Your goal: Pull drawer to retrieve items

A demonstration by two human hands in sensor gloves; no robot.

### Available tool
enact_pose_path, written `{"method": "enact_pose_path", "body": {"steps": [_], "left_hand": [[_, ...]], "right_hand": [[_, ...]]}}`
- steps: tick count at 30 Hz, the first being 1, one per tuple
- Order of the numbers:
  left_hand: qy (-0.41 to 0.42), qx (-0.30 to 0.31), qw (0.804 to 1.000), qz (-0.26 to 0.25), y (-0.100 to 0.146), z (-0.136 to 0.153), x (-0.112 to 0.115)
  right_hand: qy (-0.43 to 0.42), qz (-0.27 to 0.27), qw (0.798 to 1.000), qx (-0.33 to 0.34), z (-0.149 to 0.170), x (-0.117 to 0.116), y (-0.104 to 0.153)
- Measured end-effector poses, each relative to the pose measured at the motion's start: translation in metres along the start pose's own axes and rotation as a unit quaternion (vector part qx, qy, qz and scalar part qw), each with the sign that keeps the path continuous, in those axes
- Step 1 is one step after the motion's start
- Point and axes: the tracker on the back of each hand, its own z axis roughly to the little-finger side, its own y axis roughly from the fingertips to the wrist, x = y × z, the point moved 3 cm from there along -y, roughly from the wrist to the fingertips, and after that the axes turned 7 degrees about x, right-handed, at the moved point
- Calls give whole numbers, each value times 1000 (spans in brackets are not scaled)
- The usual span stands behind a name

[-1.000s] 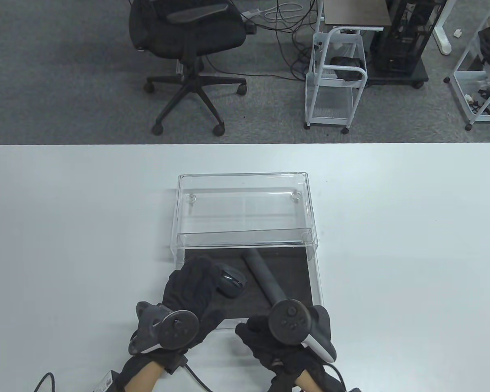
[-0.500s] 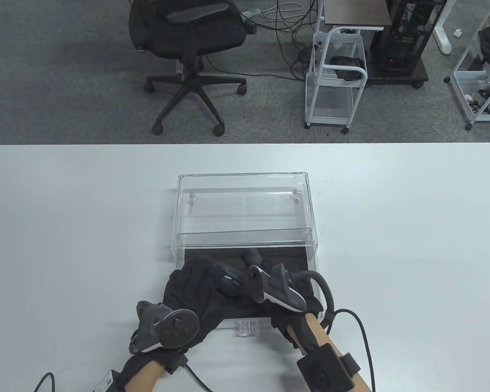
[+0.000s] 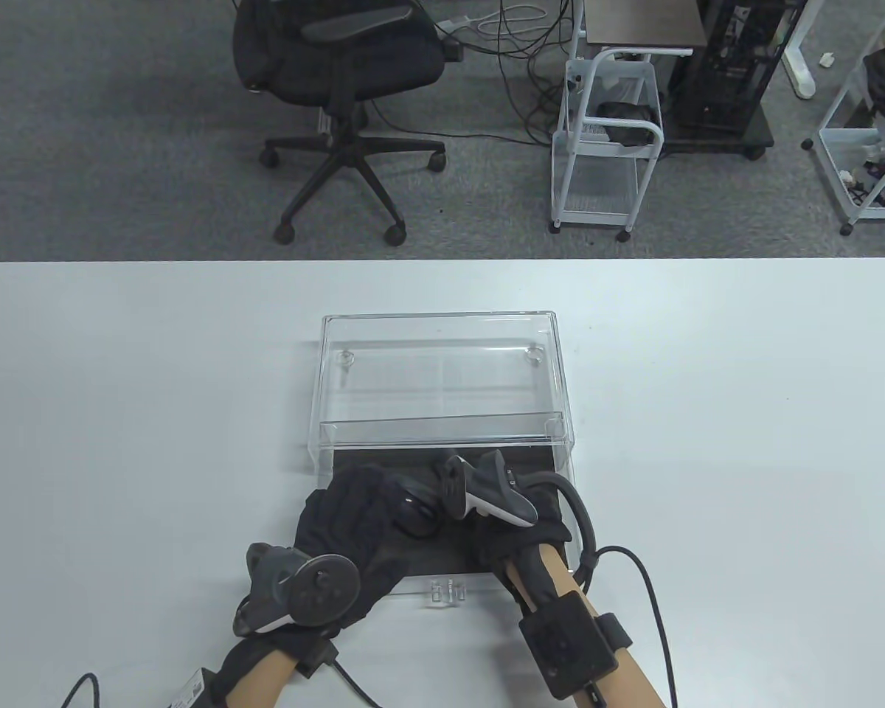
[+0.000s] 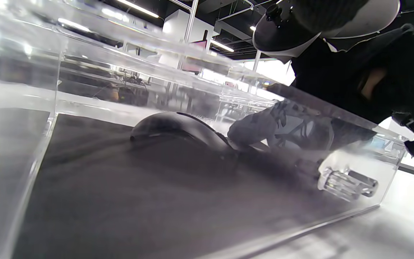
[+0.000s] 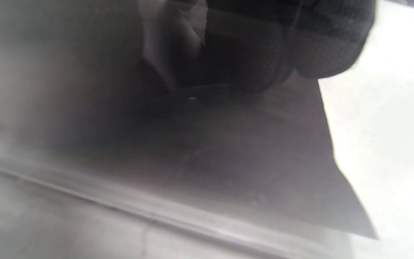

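Overhead, your left hand (image 3: 346, 527) rests on the pulled-out drawer's (image 3: 553, 472) left rim beside the mouse (image 3: 413, 509). Your right hand (image 3: 520, 542) reaches inside. Right wrist view: blurred, fingers (image 5: 282, 50) seem curled over something dark; grip unclear.

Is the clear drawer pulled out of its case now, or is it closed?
Pulled out. The drawer extends from the clear case toward the person, its handle near the table edge, the mouse exposed.
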Motion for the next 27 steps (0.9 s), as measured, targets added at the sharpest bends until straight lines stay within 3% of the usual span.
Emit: {"method": "enact_pose_path", "body": {"steps": [7,12,16,18,23,27], "left_hand": [[2,3,1000,-11,1,0,-2],[5,12,999,-34,2,-1,-6],[4,13,999,-38,3,-1,-6],[5,13,999,-40,3,-1,-6],[4,12,999,-39,3,-1,-6],[1,14,999,-39,3,-2,-6]], "right_hand": [[24,57,998,17,-2,12,15],[58,81,995,31,2,37,52],[59,53,996,43,15,51,82],[45,72,995,46,27,59,96],[-22,128,991,-13,91,78,123],[-63,150,980,-115,162,66,112]]}}
